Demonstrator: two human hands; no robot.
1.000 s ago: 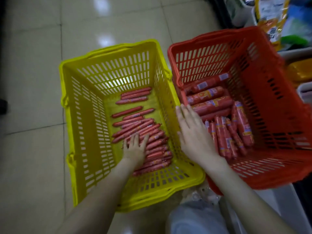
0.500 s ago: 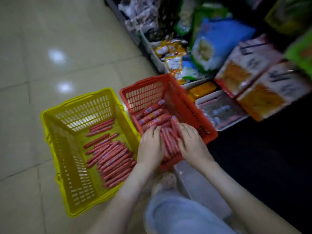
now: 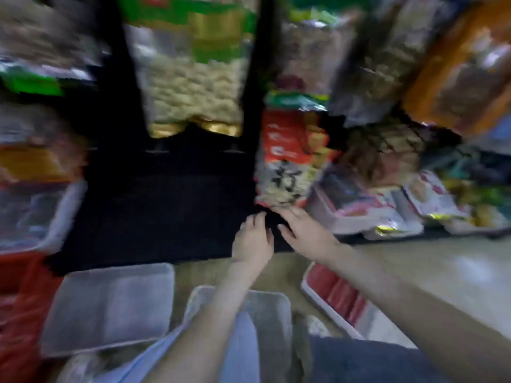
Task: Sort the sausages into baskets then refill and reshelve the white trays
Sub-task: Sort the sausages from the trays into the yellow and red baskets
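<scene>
A: Hands?

B: The left hand [image 3: 253, 239] and right hand [image 3: 305, 233] are seen side by side at the front edge of the dark shelf [image 3: 166, 211]. Fingers are spread and nothing is held.

A: Trays?

B: An empty white tray [image 3: 110, 308] and a second empty tray [image 3: 273, 313] are noted on the floor [image 3: 442, 272]. A filled tray [image 3: 329, 309] lies to the right, its long axis slanting away rightward. The sausages [image 3: 340, 294] are too blurred for their direction to be told.

A: Handling?

B: Thin, stiff plastic is judged: light when empty, saggy when loaded. The two short rims are best gripped, and the tray kept level.
</scene>
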